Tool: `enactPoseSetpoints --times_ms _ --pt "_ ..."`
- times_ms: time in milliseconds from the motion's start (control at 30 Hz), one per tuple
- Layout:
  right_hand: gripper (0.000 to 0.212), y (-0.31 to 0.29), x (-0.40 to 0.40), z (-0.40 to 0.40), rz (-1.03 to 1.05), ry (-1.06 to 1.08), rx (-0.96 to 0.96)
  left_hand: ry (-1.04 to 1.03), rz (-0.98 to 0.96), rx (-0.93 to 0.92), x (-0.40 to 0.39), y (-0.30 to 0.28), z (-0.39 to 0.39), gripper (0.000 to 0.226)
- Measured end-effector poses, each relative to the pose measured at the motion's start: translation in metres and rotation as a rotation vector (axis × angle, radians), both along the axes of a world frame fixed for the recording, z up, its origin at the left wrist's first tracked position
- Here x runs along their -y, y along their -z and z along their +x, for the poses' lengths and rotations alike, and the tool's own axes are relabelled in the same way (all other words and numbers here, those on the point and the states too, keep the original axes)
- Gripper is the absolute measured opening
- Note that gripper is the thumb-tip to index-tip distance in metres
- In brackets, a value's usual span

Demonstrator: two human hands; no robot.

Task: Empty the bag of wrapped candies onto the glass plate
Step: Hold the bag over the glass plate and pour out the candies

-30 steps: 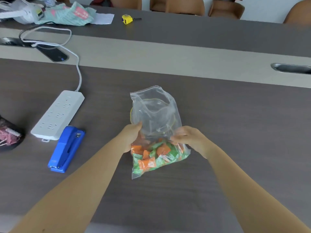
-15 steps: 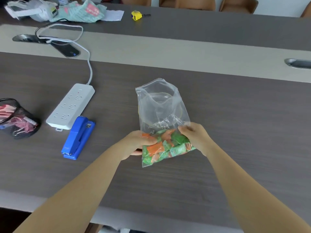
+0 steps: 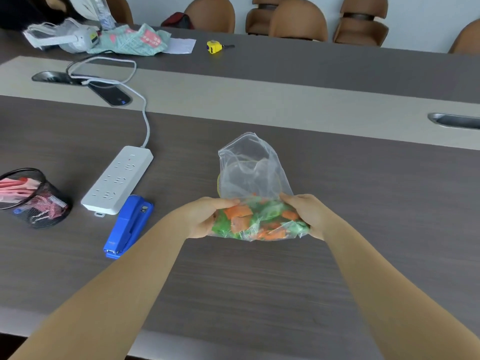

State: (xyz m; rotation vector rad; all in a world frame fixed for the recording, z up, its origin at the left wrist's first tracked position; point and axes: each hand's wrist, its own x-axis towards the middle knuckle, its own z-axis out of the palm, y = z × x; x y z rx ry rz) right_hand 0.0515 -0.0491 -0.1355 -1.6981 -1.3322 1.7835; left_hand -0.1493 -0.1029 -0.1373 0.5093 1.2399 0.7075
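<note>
A clear plastic bag (image 3: 250,172) of orange and green wrapped candies (image 3: 257,220) is held above the dark table. My left hand (image 3: 205,216) grips its lower left side and my right hand (image 3: 307,213) grips its lower right side. The candies sit bunched at the near end between my hands. The bag's empty upper part points away from me. The glass plate (image 3: 219,182) lies behind and under the bag; only a thin yellowish rim shows through the plastic at the bag's left edge.
A blue stapler (image 3: 128,226) and a white power strip (image 3: 118,180) lie left of the bag. A black mesh cup (image 3: 33,198) stands at the far left. A phone (image 3: 110,93), a yellow tape measure (image 3: 214,46) and clutter lie further back. Chairs line the far side.
My hands have slid lower along the bag and now cup the candy-filled end from both sides. The bag has tilted flatter, its empty end pointing away. The camera view has shifted.
</note>
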Motion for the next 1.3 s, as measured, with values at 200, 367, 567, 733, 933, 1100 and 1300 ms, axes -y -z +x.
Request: enactPoseSetpoints --times_ms 200,367,567,733,933,1100,1300 --pt "0.036 -0.018 -0.003 0.000 -0.130 0.105 -0.217 -0.089 -0.018 0.059 -0.009 -0.010 -0.001 0.015" --pt "0.018 -0.031 -0.003 -0.001 -0.155 0.137 -0.243 -0.004 0.017 0.098 -0.012 -0.019 -0.003 0.019" --pt "0.011 -0.045 -0.003 0.003 -0.141 0.087 -0.320 0.022 0.069 0.070 -0.016 -0.028 -0.006 0.021" --pt "0.026 -0.048 -0.006 0.003 -0.004 0.053 -0.271 0.141 0.137 -0.047 -0.019 -0.033 -0.005 0.031" --pt "0.023 -0.047 -0.011 0.001 0.259 0.062 0.095 0.058 0.216 -0.044 -0.024 -0.039 -0.005 0.034" --pt "0.030 -0.057 -0.015 0.001 0.356 -0.074 0.407 0.016 0.266 -0.287 -0.027 -0.041 -0.006 0.028" --pt "0.019 -0.062 -0.018 0.004 0.373 -0.185 0.349 -0.067 0.315 -0.501 -0.032 -0.041 -0.009 0.010"
